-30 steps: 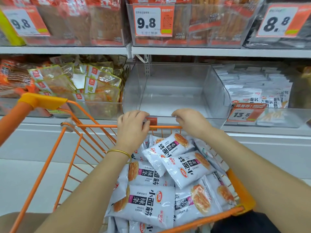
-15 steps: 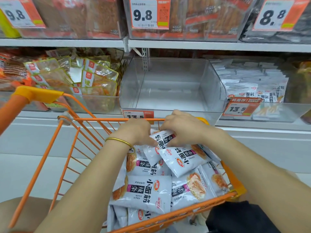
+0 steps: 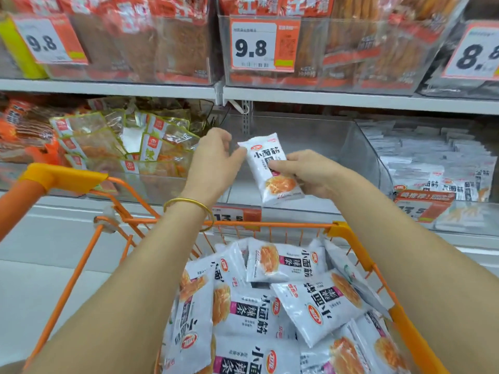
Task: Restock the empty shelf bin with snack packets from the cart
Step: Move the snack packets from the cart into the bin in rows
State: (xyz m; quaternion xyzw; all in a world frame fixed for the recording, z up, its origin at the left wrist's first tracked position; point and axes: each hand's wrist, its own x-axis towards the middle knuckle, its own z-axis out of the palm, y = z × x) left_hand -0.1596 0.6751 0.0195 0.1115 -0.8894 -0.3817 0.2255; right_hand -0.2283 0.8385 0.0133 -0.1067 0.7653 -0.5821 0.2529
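The snack packet [image 3: 266,160] — light, limp, probably slick — is pinched mid-edge by the right hand [image 3: 307,174]; the left hand [image 3: 213,163] is held slack beside it, empty.

A person's right hand [image 3: 310,176] gripped a white snack packet [image 3: 266,157] upright in front of a clear shelf bin [image 3: 359,147], while the left hand [image 3: 213,163], a gold bangle [image 3: 189,203] on its wrist, hovered loose-fingered beside the packet's upper corner. Below, matching packets [image 3: 286,261] filled an orange cart [image 3: 270,224]. A price tag [image 3: 253,44] overhead read 9.8.
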